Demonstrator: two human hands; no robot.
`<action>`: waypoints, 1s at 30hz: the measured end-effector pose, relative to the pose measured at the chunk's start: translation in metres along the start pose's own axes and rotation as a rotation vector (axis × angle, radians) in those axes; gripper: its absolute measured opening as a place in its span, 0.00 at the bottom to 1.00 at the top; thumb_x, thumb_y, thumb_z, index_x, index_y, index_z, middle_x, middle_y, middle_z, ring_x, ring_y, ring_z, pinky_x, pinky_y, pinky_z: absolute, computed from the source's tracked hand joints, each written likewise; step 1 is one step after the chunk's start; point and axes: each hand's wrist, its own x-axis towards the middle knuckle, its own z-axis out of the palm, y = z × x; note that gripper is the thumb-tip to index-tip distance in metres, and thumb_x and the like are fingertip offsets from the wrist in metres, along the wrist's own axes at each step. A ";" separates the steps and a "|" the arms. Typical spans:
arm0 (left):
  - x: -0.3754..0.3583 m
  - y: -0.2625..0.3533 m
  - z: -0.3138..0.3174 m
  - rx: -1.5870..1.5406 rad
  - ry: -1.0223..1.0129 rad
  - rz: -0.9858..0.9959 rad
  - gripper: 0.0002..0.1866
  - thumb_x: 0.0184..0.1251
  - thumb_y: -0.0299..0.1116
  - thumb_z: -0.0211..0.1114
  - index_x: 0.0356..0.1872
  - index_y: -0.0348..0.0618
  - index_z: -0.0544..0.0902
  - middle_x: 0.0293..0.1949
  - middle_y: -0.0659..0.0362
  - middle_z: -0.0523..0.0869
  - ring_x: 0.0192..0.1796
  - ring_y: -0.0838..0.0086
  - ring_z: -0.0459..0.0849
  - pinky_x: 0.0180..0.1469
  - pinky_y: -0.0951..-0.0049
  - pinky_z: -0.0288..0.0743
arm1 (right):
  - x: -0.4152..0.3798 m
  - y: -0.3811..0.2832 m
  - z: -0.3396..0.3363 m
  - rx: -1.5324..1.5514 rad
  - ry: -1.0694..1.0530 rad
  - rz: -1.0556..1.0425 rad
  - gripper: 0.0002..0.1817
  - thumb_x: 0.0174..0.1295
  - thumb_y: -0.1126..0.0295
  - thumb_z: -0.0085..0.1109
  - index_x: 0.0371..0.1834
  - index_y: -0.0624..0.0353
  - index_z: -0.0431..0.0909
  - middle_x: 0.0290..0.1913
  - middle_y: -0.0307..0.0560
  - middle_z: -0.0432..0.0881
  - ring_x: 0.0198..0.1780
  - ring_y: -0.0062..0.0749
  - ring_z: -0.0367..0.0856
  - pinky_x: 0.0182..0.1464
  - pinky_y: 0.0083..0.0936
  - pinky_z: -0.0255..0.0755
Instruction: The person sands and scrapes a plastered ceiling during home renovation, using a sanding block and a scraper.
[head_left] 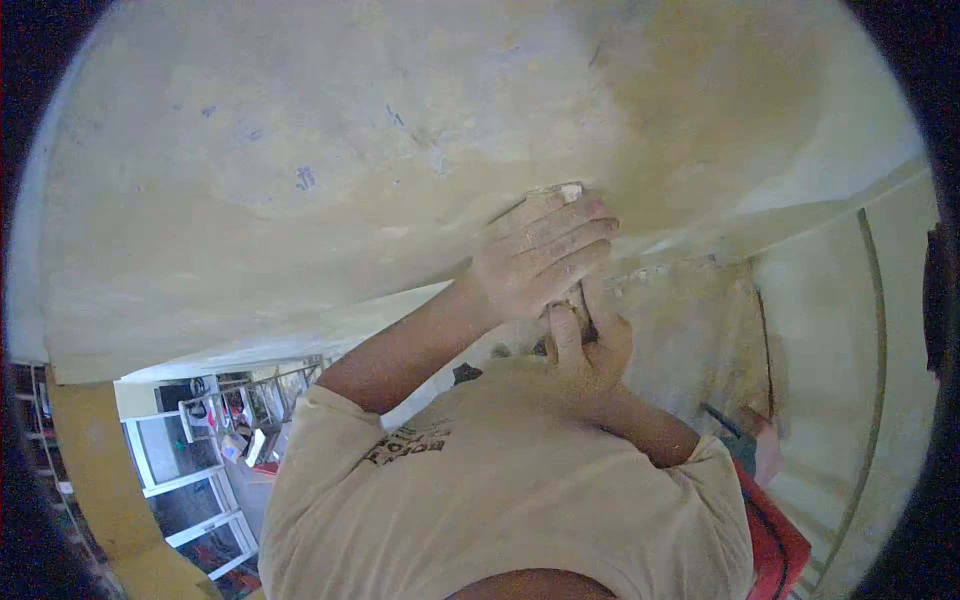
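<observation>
What looks like a wide putty knife (571, 191) lies with its pale, smeared edge against a stained cream wall surface (330, 130). My right hand (600, 350) is closed around its handle, thumb along the top. Flat across the blade lies my left hand (550, 245), fingers stretched out and dusted with pale powder. Most of the blade and handle is hidden under both hands. Around the edge, the wall shows a brownish patch at upper right and small bluish marks further left.
A metal ladder or rack (260, 400) and a white-framed window or door (185, 490) stand at lower left, with a yellow post (110, 470) beside them. A red object (780, 535) sits at lower right by my side. Another pale wall (820, 370) rises on the right.
</observation>
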 end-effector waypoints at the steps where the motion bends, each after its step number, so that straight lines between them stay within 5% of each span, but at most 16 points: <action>1: 0.001 0.001 0.001 -0.004 0.000 -0.006 0.10 0.53 0.35 0.58 0.34 0.45 0.81 0.42 0.58 0.84 0.52 0.63 0.79 0.50 0.58 0.73 | 0.001 -0.001 -0.001 0.027 -0.001 -0.011 0.24 0.57 0.75 0.55 0.56 0.75 0.66 0.22 0.49 0.77 0.18 0.28 0.72 0.22 0.23 0.66; 9: 0.002 0.003 -0.004 0.056 0.007 -0.003 0.09 0.53 0.35 0.59 0.35 0.46 0.82 0.43 0.58 0.84 0.52 0.64 0.80 0.55 0.58 0.70 | -0.002 -0.003 0.006 0.040 0.011 -0.025 0.25 0.59 0.72 0.54 0.58 0.75 0.64 0.24 0.50 0.78 0.20 0.26 0.73 0.24 0.23 0.67; 11: -0.008 0.001 0.001 0.052 -0.029 -0.019 0.10 0.52 0.35 0.59 0.35 0.47 0.82 0.44 0.59 0.84 0.53 0.64 0.79 0.56 0.58 0.69 | 0.001 0.004 0.010 0.132 0.041 -0.064 0.25 0.61 0.73 0.52 0.62 0.70 0.63 0.17 0.36 0.71 0.15 0.15 0.65 0.17 0.17 0.60; 30: -0.013 0.000 -0.009 0.114 -0.095 -0.044 0.10 0.52 0.35 0.60 0.35 0.48 0.83 0.44 0.60 0.85 0.54 0.66 0.78 0.54 0.58 0.70 | 0.001 0.012 0.019 0.083 0.002 -0.149 0.26 0.62 0.74 0.49 0.64 0.70 0.60 0.18 0.36 0.73 0.15 0.14 0.66 0.18 0.15 0.61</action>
